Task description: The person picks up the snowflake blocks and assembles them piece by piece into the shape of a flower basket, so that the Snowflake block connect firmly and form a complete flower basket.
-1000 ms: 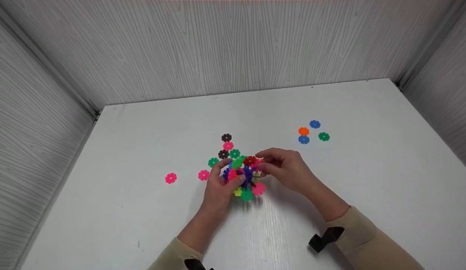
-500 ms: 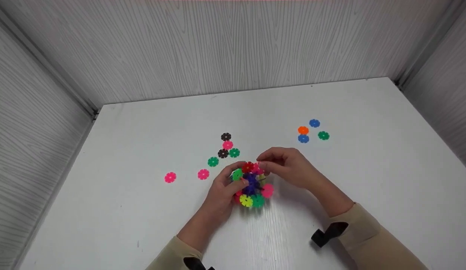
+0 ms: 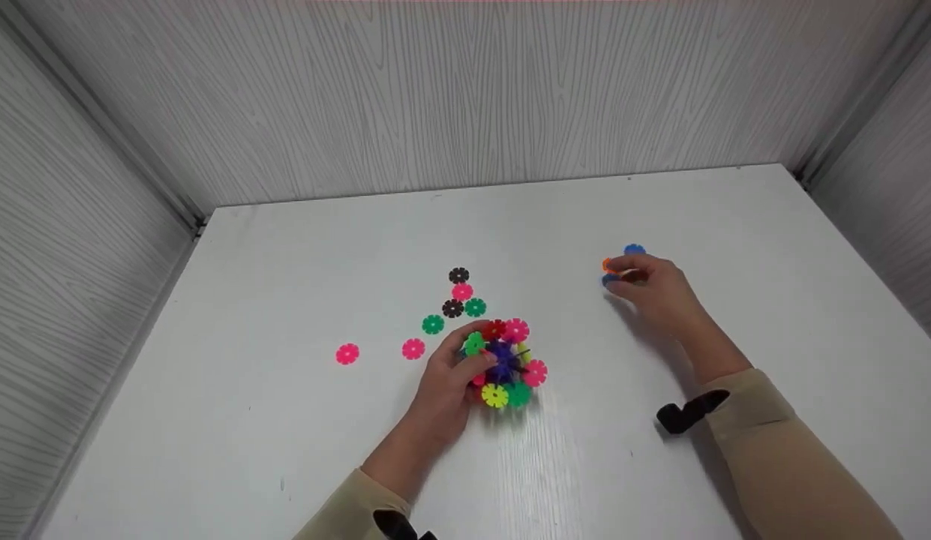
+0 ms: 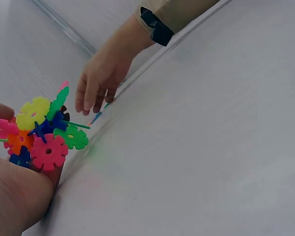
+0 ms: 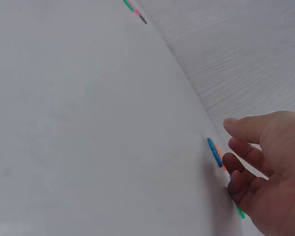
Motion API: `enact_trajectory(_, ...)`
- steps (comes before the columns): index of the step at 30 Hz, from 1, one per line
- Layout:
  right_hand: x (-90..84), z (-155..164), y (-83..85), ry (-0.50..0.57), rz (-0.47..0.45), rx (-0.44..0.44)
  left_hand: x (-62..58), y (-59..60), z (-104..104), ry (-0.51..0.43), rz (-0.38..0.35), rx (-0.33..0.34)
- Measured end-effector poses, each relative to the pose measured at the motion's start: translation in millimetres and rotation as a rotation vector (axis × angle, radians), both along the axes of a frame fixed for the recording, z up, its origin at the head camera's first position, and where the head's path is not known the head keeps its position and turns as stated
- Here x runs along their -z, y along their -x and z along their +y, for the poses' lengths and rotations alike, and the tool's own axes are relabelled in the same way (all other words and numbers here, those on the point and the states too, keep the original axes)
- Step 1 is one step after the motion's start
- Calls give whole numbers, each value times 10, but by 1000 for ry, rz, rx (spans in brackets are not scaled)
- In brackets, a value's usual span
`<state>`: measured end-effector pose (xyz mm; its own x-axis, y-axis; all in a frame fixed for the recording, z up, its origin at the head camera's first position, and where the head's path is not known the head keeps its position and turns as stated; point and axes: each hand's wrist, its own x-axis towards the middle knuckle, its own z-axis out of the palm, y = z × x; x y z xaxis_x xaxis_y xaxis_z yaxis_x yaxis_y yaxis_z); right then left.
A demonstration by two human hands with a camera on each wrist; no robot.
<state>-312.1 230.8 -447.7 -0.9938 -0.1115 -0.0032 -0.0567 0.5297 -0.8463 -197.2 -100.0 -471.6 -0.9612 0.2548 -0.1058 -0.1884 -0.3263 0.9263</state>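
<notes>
head view: right hand [image 3: 655, 286] now off the cluster [image 3: 503, 363], loose-fingered over orange disc [image 3: 607, 264]; left hand [image 3: 451, 379] gripping cluster

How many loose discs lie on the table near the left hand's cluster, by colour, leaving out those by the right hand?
Black discs: 2
Pink discs: 3
Green discs: 2
Total: 7

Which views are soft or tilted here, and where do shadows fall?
Head view: sharp, evenly lit, faint shadows beneath the right hand and the disc cluster on the table. Left wrist view: tilted, cluster crisp. Right wrist view: tilted, fingers slightly soft, dark shadow under them.
</notes>
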Motion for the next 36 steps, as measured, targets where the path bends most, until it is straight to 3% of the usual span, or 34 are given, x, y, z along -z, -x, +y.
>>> enact_trajectory(3,76,-2,6,-30,-15,49,-5,-3,-2,5,2,-3)
enact_trajectory(8,142,-12,-8,-82,44,102,-5,-9,-2,13,6,-9)
enact_trajectory(12,143,9,-48,-69,-7,126,2,-7,-1,23,3,-15)
enact_trajectory(15,132,42,-71,-95,-28,101,2,-6,-4,27,4,-15)
enact_trajectory(20,108,72,-90,-174,16,17,4,-6,-12,14,1,-12)
enact_trajectory(26,118,23,-158,-224,54,-24,20,-7,-7,-4,16,-1)
enact_trajectory(31,10,-174,-304,-145,56,-71,26,-7,-7,10,11,-6)
enact_trajectory(36,-204,-532,-488,69,30,-263,21,1,-18,20,11,-19)
